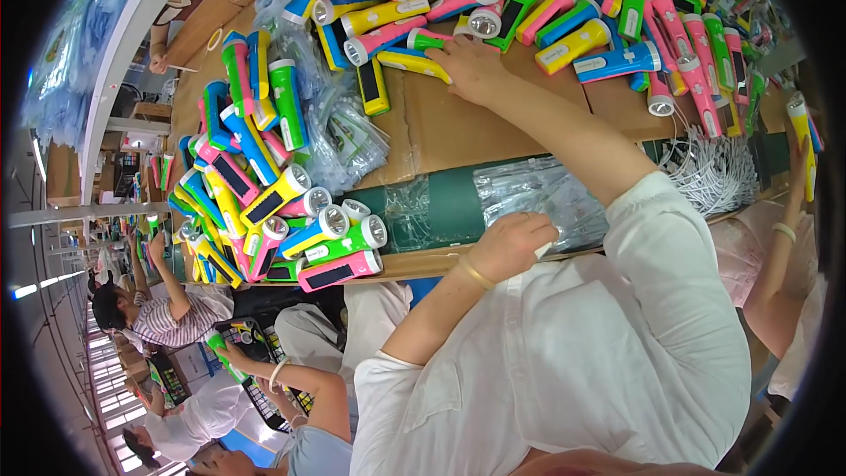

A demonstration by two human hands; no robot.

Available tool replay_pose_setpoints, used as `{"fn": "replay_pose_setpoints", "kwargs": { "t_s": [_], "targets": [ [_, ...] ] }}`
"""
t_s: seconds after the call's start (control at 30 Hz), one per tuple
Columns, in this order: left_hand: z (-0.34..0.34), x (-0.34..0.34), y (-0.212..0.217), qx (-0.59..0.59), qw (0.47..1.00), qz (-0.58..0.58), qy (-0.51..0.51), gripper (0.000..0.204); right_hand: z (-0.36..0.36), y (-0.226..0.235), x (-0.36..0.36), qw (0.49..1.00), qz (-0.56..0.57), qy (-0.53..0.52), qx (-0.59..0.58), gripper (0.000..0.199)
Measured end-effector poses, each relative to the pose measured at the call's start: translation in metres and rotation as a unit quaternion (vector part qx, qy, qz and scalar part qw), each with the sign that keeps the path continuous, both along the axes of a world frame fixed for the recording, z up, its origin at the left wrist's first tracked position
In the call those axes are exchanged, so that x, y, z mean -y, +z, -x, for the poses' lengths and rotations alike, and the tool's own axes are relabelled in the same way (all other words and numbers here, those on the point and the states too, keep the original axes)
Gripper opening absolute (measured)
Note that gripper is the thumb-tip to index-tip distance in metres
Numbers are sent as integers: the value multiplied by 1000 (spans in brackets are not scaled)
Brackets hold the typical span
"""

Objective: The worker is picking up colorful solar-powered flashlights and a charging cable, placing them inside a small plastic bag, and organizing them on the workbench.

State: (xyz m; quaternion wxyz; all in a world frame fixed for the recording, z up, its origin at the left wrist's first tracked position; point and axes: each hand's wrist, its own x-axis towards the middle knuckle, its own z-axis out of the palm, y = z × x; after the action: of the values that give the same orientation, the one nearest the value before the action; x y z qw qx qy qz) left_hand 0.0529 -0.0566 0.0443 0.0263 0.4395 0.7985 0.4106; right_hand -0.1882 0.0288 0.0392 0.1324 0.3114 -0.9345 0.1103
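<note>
My right hand [471, 69] reaches across the brown cardboard to the far pile of flashlights. Its fingers are apart, at the ends of a pink and green flashlight [428, 39] and a yellow flashlight [412, 63]. I cannot make out a firm hold on either. Close to my body, my left hand [514, 245] is closed at the table's near edge. A bit of something white shows by its fingers, too small to name. Beside it lies a stack of clear plastic bags [538, 194].
Many coloured flashlights [256, 159] are heaped at the left, next to more clear bags [339, 137]. A bundle of white cords [709, 176] lies at the right. A co-worker's hand [800, 154] holds a yellow flashlight at the far right; other people sit at left.
</note>
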Motion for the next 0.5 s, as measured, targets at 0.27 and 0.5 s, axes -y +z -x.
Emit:
{"fn": "replay_pose_setpoints", "kwargs": {
  "t_s": [0.27, 0.5],
  "targets": [
    [10, 13, -6, 60, 993, -67, 78, 19, -82, 29, -107, 847, 326, -38, 418, 62],
    [18, 13, -16, 51, 992, -83, 83, 24, -179, 130, -202, 810, 335, -72, 476, 46]
  ]
}}
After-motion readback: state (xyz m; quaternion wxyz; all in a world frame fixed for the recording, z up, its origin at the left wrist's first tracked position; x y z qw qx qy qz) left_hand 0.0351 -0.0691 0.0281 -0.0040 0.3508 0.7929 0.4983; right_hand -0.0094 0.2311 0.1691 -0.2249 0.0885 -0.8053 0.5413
